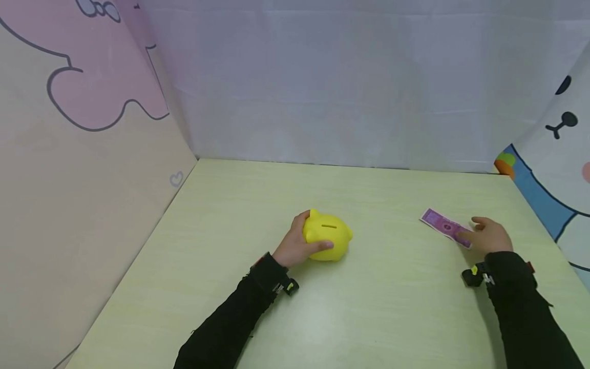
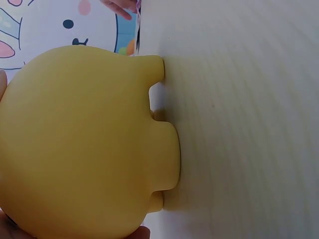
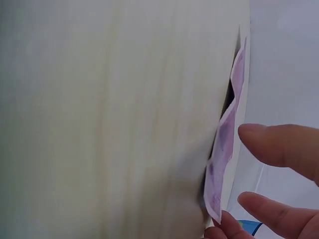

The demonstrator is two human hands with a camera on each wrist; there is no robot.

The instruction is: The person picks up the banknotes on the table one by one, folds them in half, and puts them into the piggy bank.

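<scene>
A yellow piggy bank (image 1: 338,238) with a slot in its top stands upright on the table, its short feet on the surface in the left wrist view. My left hand (image 1: 299,246) grips it from the left side, thumb across the near face and fingers behind. Farther right lies a purple banknote (image 1: 438,223), flat in the head view but slightly wavy in the right wrist view (image 3: 227,134). Over its right end is my right hand (image 1: 490,238), thumb and fingers spread apart. Some fingertips reach the note's end; whether they touch it is hard to tell.
The pale wood-grain table (image 1: 382,318) runs back to a white cloth wall (image 1: 332,92). A cartoon-printed panel (image 1: 110,169) stands along the left, and another (image 1: 562,169) along the right, close beyond the right hand.
</scene>
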